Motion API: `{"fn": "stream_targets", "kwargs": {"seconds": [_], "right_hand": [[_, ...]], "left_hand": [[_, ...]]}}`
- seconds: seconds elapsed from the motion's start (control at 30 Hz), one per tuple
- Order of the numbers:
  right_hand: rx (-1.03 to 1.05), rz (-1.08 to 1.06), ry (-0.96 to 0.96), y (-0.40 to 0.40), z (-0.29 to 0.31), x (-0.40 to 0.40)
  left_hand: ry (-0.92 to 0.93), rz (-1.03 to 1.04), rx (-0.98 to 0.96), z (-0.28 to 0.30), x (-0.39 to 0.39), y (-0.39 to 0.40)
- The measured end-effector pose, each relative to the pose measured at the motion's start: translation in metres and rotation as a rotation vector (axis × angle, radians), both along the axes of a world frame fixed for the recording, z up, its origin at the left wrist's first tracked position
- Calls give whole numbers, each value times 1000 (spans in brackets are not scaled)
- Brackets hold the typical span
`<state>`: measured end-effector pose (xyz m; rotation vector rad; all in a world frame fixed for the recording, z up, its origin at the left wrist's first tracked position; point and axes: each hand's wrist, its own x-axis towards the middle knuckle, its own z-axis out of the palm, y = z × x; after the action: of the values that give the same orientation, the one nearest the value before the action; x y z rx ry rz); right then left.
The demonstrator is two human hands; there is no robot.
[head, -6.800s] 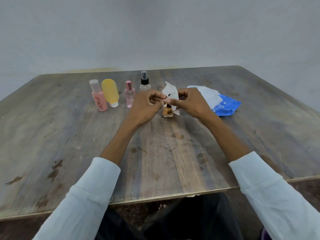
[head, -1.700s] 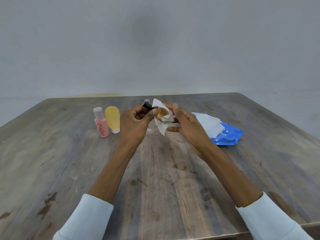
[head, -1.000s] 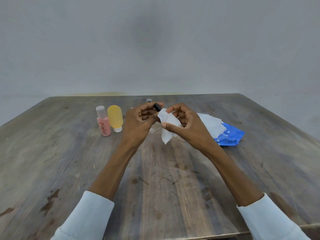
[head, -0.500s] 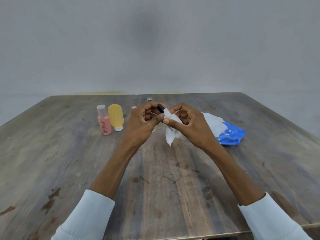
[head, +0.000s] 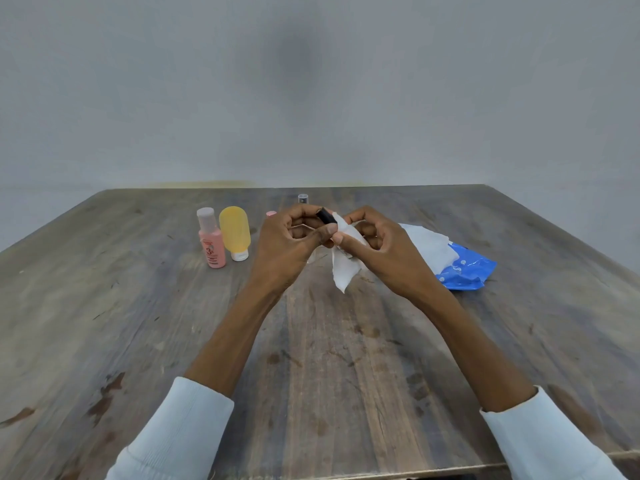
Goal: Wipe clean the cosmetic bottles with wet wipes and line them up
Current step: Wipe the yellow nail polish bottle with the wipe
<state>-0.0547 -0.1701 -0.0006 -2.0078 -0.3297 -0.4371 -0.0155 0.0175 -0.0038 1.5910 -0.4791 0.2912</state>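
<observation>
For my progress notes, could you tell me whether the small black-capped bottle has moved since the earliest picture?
Yes. The black-capped bottle then stood on the table; now both hands hold it up, wrapped in the wet wipe.

Bottles (head: 223, 237) block far left; wipes pack (head: 464, 271) right; near table (head: 104, 323) open.

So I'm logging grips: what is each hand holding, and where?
The left hand pinches the small bottle by its black cap; the right hand grips the wet wipe wrapped round the bottle's body.
</observation>
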Motion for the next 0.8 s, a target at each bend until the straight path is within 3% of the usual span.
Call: {"fn": "stream_targets", "kwargs": {"seconds": [0.57, 0.8], "right_hand": [[-164, -70, -227, 7, -1, -4], [-28, -11, -152, 9, -1, -4]], "left_hand": [[23, 145, -40, -1, 3, 0], [153, 66, -46, -1, 4, 1]]}}
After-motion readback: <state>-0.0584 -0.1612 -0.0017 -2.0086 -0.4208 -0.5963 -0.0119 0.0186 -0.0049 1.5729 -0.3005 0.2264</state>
